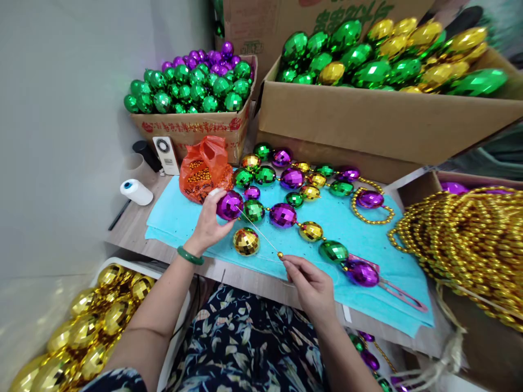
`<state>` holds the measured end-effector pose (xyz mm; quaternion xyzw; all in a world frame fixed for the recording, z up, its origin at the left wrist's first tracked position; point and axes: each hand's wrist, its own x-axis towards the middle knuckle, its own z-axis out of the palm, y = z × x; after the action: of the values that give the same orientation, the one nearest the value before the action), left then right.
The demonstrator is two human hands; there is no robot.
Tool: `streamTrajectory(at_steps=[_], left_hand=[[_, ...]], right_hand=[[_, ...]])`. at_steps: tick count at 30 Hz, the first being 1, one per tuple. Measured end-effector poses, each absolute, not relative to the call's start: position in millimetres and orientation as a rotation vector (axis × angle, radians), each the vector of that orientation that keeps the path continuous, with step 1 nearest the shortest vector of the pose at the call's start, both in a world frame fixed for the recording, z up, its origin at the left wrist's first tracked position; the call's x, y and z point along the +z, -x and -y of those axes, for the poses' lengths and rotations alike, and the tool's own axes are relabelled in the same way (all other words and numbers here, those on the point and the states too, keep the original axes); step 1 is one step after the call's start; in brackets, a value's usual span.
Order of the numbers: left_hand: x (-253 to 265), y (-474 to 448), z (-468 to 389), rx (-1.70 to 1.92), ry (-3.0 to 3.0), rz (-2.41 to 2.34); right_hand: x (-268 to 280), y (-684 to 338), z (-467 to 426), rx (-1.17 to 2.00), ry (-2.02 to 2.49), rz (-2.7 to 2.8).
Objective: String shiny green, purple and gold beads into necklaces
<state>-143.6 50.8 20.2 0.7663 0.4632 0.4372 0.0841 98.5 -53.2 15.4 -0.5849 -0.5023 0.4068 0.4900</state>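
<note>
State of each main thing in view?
Left grip, closed on purple ball
Right grip, pinching small gold bead
Strand, straight between purple ball and small gold bead
Gold ball, loose on blue cloth
Blue cloth, spread out
Orange bag, open, gold beads showing
Left carton, open, heaped full
Right carton, open, heaped full
Gold bead strands, heaped

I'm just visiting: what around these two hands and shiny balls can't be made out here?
All in the head view:
- Back of the shiny purple faceted ball: turned away, edge partly covered by the left hand.
- Depths of the orange plastic bag: hidden by its folds and beads.
- Far end of the pink-handled tool: hidden by an oval purple ball.
- Heap of gold bead strings: cut off by the right edge.
</note>
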Motion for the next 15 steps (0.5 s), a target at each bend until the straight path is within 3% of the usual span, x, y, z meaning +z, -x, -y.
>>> streamTrajectory(at_steps=[15], left_hand=[[25,146,-47,1.309,-2.399,-1.352]], right_hand=[[20,-111,57,0.856,1.471,1.294]])
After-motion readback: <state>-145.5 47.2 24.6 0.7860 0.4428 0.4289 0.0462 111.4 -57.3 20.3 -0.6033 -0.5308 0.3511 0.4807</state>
